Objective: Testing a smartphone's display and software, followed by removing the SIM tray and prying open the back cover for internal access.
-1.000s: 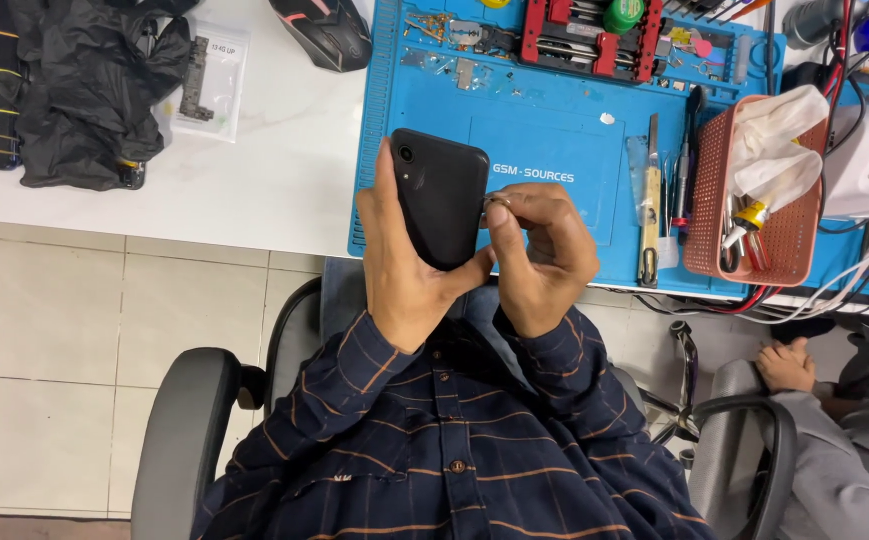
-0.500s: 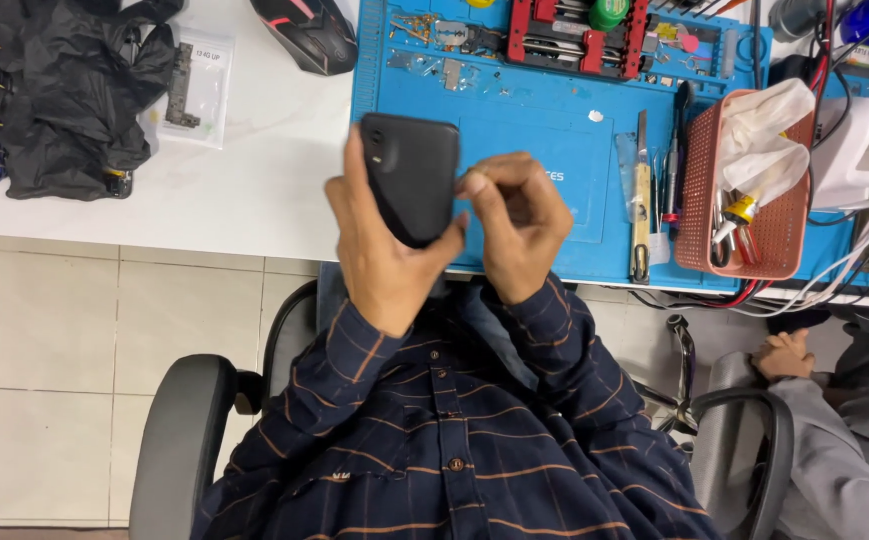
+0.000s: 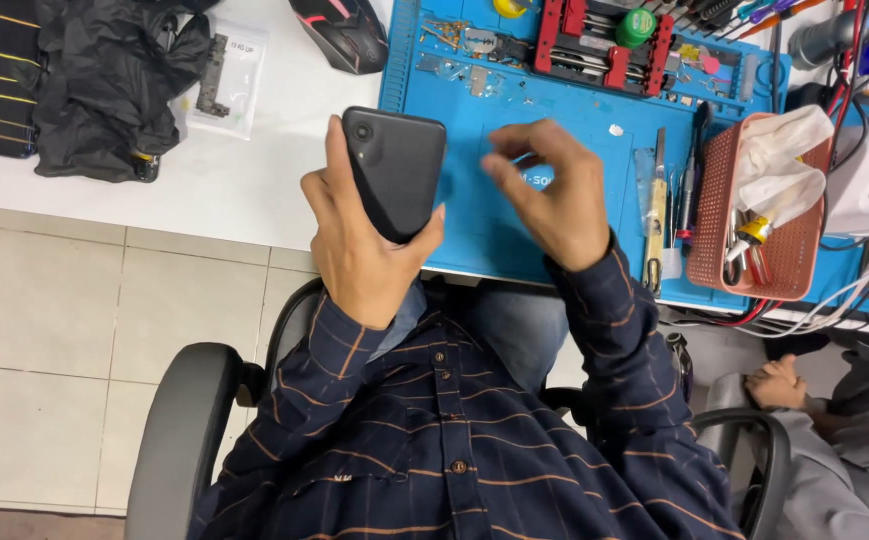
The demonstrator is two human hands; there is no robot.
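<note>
The right hand [image 3: 545, 195] has come off the phone [image 3: 397, 170]. Half a second ago its fingertips were pinched at the phone's right edge, both hands close together at the desk's front edge; now it has swung out over the blue mat [image 3: 555, 110], fingers loosely curled and apart from the phone, blurred with motion. Whether it carries anything small between thumb and forefinger cannot be told. The left hand [image 3: 360, 235] has kept its grip: it is clamped around the phone from below and behind, thumb along the left edge, fingers wrapped at the right. The phone stands upright, back cover and camera lens toward the view, above the desk [image 3: 245, 190] edge where white top meets mat. To judge by this, the work at the phone's side is broken off or finished, and the right hand is free near the tools.

The phone's screen side is turned away and unseen. The tweezers and blades [image 3: 660, 205] beside the red basket [image 3: 750, 230] are too fine to tell apart. The red tool rack [image 3: 600, 45] and the mouse [image 3: 340, 30] are cut off at the top. Another person's hand [image 3: 780, 383] rests at lower right, its owner mostly out of frame.
</note>
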